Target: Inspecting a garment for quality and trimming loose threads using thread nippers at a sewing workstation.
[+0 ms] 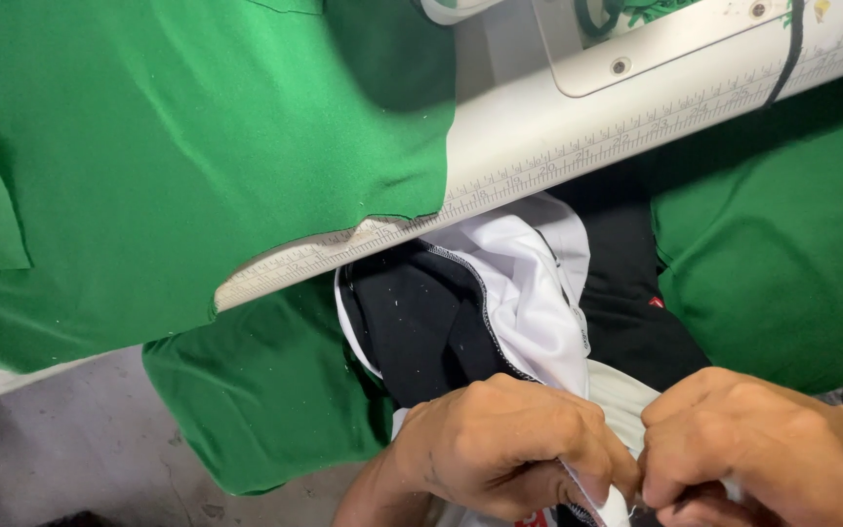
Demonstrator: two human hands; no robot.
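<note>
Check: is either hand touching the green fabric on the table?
No, the left hand and right hand both pinch the white fabric.

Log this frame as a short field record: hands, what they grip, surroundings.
left hand: closed on the white fabric
right hand: pinching the same fabric, fingertips meeting the left hand's
under fabric: black garment with stitched edge
table: white edge with ruler scale
green fabric: draped over the table
</note>
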